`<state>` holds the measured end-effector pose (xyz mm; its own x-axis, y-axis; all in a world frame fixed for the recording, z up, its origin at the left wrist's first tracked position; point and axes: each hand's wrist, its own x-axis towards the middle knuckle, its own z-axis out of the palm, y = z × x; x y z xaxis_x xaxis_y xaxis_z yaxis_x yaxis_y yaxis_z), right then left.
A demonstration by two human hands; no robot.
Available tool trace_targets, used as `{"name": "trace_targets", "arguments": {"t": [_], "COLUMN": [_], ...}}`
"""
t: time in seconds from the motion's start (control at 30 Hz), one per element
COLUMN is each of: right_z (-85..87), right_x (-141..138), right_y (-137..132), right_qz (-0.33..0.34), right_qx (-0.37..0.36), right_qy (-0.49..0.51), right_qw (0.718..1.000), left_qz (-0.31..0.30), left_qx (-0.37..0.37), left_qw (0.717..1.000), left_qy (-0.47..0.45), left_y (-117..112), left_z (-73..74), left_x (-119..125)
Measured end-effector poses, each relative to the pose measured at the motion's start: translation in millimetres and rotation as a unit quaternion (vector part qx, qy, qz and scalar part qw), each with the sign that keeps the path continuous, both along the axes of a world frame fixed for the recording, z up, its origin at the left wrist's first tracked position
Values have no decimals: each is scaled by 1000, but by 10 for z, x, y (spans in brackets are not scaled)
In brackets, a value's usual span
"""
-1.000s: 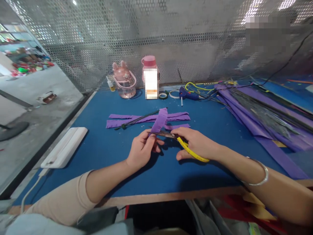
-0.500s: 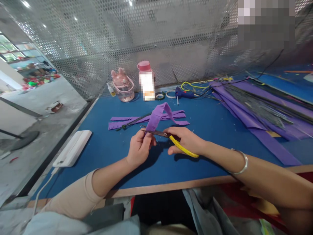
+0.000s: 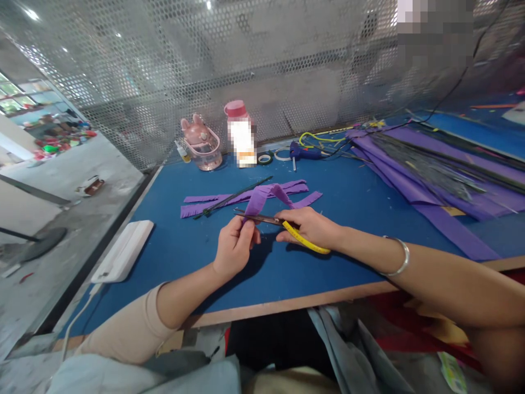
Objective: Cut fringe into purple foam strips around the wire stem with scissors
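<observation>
My left hand (image 3: 234, 247) pinches the near end of a purple paper strip (image 3: 262, 196) that arches up and back over the blue table (image 3: 353, 246). My right hand (image 3: 312, 228) grips yellow-handled scissors (image 3: 283, 225), whose blades cross the strip just beyond my left fingers. Behind them lie fringed purple strips (image 3: 213, 201) and a thin dark stick (image 3: 232, 198) flat on the table.
A white flat case (image 3: 123, 250) lies at the left edge. A pink cup (image 3: 200, 144), a pink-capped bottle (image 3: 240, 134), tape rolls (image 3: 273, 157) and a blue glue gun (image 3: 305, 153) stand along the perforated metal wall. Purple sheets and dark rods (image 3: 426, 169) fill the right side.
The strip's arch has dropped lower and its free end has slid right. Both hands have stayed together on strip and scissors while the view shifted a little.
</observation>
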<state>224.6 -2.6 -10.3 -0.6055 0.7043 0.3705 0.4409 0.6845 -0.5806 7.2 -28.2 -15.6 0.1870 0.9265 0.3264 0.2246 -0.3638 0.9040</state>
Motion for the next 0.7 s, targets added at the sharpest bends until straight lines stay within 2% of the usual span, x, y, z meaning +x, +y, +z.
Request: {"name": "trace_targets", "arguments": {"t": [0.23,0.33,0.43,0.5,0.6,0.7], "right_z": [-28,18,83,109,98,21], "right_x": [32,126,301,421,535,553], "right_y": [93,169,260,315,384,467], "right_qz": [-47,-80,-81,-82,-146,-249], "right_qx": [21,43,63,81,82,47], "right_qy": [-69,-145,-190,-157,-6,166], "right_qw": [996,985,976,981,986,953], "left_qz": [-21,-6,29,52,70,96], "left_qx": [-85,-108,-123,-133,-127,-89], "left_qw": [996,993,987,980,976,985], "left_qy": [-34,-54,-101,-138,-161,-114], "left_y": [100,194,314,390,462,466], "left_z": [-37,-37,-44,-51,-50,-8], "left_x": [23,9,-36,-75,-130,-169]}}
